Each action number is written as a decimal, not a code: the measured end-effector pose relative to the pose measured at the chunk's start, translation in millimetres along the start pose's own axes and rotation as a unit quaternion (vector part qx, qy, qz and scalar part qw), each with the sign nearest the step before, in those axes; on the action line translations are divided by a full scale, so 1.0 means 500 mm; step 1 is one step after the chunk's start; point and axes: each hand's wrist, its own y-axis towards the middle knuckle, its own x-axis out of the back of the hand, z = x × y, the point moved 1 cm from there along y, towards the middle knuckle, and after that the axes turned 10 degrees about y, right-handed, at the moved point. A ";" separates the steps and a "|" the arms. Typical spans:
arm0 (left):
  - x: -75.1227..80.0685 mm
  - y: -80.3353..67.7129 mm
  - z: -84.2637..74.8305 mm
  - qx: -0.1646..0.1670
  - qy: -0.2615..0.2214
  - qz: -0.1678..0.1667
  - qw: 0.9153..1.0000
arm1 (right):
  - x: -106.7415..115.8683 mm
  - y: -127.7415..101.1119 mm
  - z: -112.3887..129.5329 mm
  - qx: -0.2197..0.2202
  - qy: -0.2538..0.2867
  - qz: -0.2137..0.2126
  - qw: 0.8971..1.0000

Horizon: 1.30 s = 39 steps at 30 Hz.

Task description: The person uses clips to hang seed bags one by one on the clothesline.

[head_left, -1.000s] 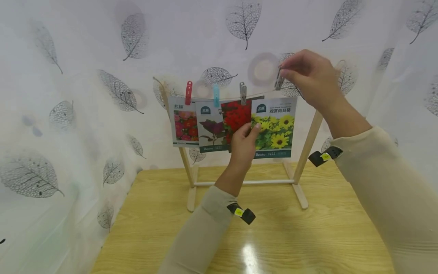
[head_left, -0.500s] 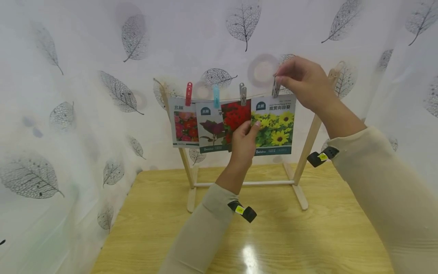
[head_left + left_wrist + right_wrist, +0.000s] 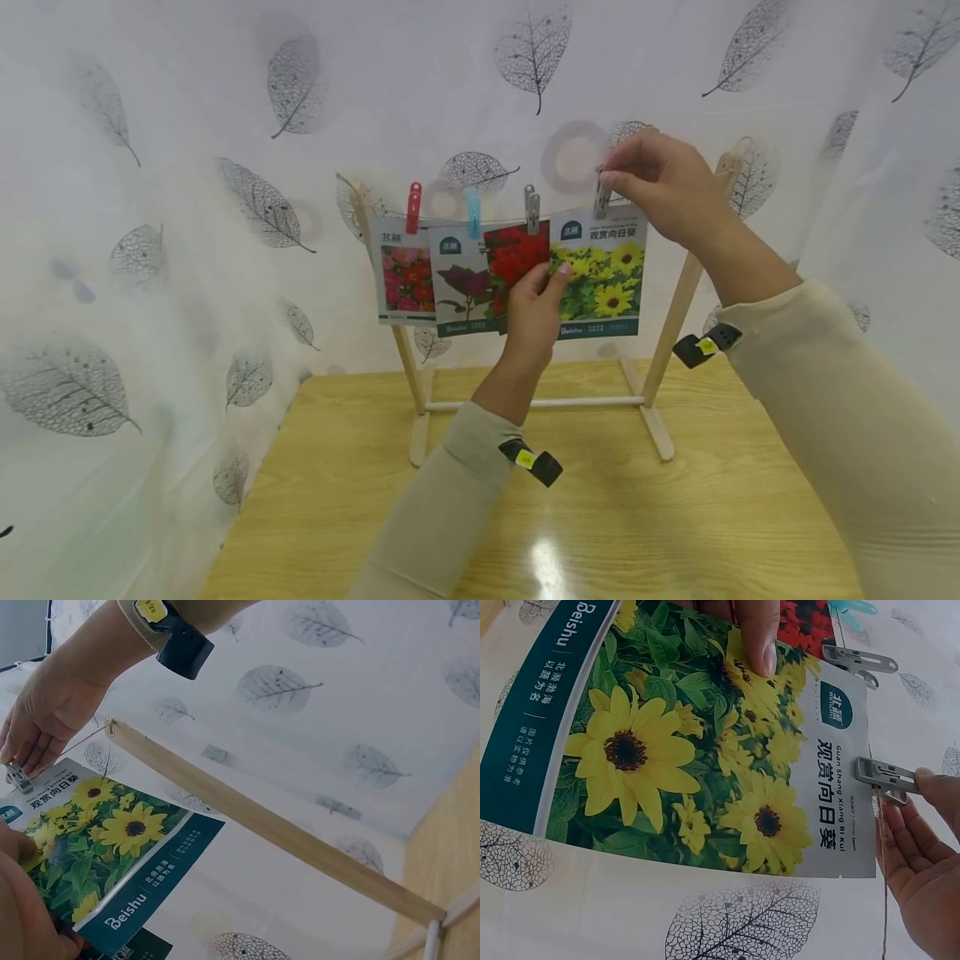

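Right hand (image 3: 663,187) pinches a grey clothespin (image 3: 602,198) onto the sunflower seed packet (image 3: 600,275) at the string (image 3: 885,900), while the left hand (image 3: 534,312) grips the packet's lower left edge.

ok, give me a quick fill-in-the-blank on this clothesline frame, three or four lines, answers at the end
The right hand pinches a grey ____ on the string.
The left hand holds the packet printed with yellow ____.
The leftmost clip is ____ in colour.
The rack stands on a ____ table.

Missing words: clip; sunflowers; red; wooden
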 end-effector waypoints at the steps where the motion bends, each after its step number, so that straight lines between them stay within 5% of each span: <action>1: 0.000 -0.001 0.000 -0.002 -0.001 0.001 1.000 | 0.000 0.000 0.001 -0.002 -0.002 0.001 1.000; 21: -0.003 -0.006 0.013 0.020 -0.001 0.006 1.000 | -0.007 -0.018 0.011 -0.013 -0.063 0.026 0.998; 39: 0.002 -0.033 0.053 0.054 0.050 0.021 0.997 | -0.004 -0.035 0.002 0.054 -0.079 0.019 0.995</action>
